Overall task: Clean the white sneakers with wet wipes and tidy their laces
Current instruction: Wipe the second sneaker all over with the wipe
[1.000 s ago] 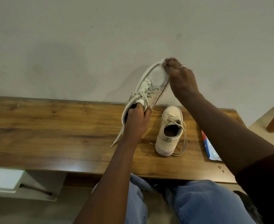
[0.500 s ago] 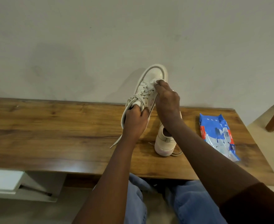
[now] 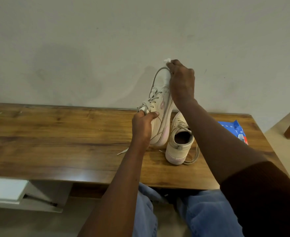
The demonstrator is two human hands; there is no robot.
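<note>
**sneaker held toe-up, wipe at the toe cap**

one white sneaker (image 3: 161,100) is held over the wooden table (image 3: 55,134), just left of its mate. its long axis is stood steeply, almost upright, with the heel low near the tabletop and the toe pointed up and away toward the wall. the sole is turned to the right. whether the heel touches the wood cannot be told.

the sneaker is gripped at its collar by the left hand (image 3: 143,127), the fingers curled round the opening and the thumb laid across the side. a loose lace end (image 3: 122,151) is seen on the table below that hand.

the toe cap is met by the right hand (image 3: 181,81), in whose curled fingers a wet wipe (image 3: 167,60) is pinched; only a small white tuft of it is shown above the fingertips.

the second sneaker (image 3: 179,146) is set flat on the table, heel toward the person and toe toward the wall, its front partly hidden by the right forearm. its laces are left slack beside the heel.

a blue wipes pack (image 3: 238,130) is laid farther right on the table, partly covered by the same arm.
</note>
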